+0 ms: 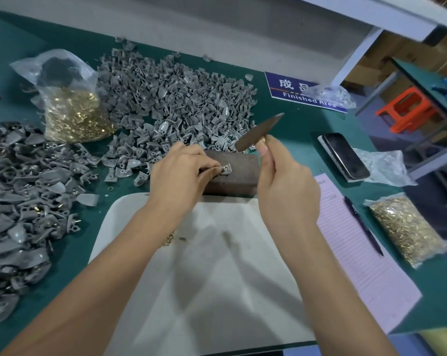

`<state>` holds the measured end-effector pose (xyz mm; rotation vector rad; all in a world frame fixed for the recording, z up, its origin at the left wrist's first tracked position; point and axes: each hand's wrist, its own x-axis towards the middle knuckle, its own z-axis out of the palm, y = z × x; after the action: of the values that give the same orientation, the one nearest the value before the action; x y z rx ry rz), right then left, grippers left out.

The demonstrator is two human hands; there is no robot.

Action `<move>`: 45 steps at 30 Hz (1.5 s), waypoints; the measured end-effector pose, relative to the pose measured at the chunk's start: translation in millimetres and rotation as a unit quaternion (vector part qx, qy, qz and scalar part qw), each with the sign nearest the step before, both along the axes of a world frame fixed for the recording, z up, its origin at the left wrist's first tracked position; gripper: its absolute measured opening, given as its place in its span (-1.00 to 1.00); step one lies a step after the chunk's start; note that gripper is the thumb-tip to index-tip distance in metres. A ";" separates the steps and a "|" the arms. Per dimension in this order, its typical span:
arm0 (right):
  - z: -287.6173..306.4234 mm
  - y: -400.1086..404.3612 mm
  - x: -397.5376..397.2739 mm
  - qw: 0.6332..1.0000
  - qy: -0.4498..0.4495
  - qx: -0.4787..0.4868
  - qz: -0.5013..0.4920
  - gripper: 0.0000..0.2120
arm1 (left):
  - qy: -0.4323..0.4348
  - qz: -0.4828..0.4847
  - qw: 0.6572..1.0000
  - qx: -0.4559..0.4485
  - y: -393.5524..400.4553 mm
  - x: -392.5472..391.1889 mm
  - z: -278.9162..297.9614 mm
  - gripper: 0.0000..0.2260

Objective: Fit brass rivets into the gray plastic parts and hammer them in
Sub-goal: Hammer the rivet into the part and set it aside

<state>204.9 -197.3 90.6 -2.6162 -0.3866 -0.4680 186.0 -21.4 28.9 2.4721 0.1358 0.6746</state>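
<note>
The left hand [181,170] rested on a dark block [240,173] in the middle of the green desk [294,129]. Its fingers [212,170] were curled and pinched a small gray plastic part [226,170] flat against the top of the block. Whether a rivet already sat in that part was too small to tell.

The right hand [286,186] was raised just right of the block, its fingers wrapped around the handle of a hammer [258,132]. The dark hammer head was blurred and tilted up and away, above the far right corner of the block and apart from the gray part.

A large heap of gray parts [171,104] lay beyond the block, touching its far edge. A second heap [22,209] spread along the left side of the desk. A clear bag of brass rivets [70,114] stood between the two heaps, and another bag of rivets [404,229] lay near the right edge. A few loose rivets [169,238] sat on the white sheet [217,265] under the forearms.

To the right of that sheet lay a pink form [356,253] with a dark pen [363,224] on it. A phone [345,156] lay farther back on the right, just beside a crumpled clear bag [384,167]. A blue sign [304,92] reading "Finished Area" lay at the far side, partly covered by another small bag [330,95].
</note>
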 end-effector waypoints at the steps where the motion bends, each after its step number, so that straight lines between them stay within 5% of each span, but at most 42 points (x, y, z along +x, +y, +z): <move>1: -1.8 3.0 -1.7 1.000 0.001 -0.011 0.008 -0.64 | -0.002 0.002 1.000 0.006 0.2 -0.1 -0.2 -0.93; 4: -8.4 2.8 -4.2 0.992 0.073 -0.101 0.035 -0.64 | -0.004 0.000 1.000 0.010 -0.2 -0.6 0.1 -0.93; 9: -4.6 0.3 -3.1 0.999 0.033 -0.017 0.015 -0.65 | -0.002 0.003 1.000 0.011 -0.1 0.0 0.7 -0.92; 13: -5.1 -6.9 -7.6 0.990 0.103 -0.089 0.028 -0.67 | -0.001 0.007 1.000 0.007 -0.6 -0.2 0.7 -0.93; 20: -17.0 -33.9 -51.9 0.995 0.080 -0.045 0.036 -0.64 | 0.017 0.001 1.000 0.002 1.0 0.0 -2.3 -0.92; 25: -53.8 -46.8 -90.7 0.991 0.100 -0.065 0.066 -0.63 | 0.007 -0.040 0.984 -0.171 1.2 -2.9 6.8 -0.90; 29: -58.0 -46.5 -95.5 0.991 -0.007 -0.118 0.057 -0.75 | -0.011 -0.033 0.976 -0.213 5.7 -24.9 17.0 -0.94; 32: -45.6 -28.9 -80.6 0.996 0.034 0.027 0.084 -0.85 | -0.013 -0.017 0.977 -0.214 13.6 -50.9 23.4 -0.94; 36: -25.0 30.4 -65.5 0.951 0.103 0.235 0.174 -0.79 | -0.026 0.019 0.984 -0.173 35.6 -83.6 32.3 -0.93; 41: -27.4 98.1 -74.4 0.916 0.140 0.258 0.274 -0.63 | -0.005 0.097 0.989 -0.110 78.2 -140.9 35.7 -0.93; 45: -39.5 142.1 -100.0 0.899 0.149 0.230 0.341 -0.82 | -0.001 0.148 0.983 -0.109 112.0 -196.8 32.8 -0.92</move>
<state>104.9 -55.1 51.1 -1.8831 -0.9103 0.0817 -10.9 90.6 61.7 2.2601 0.5561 0.7424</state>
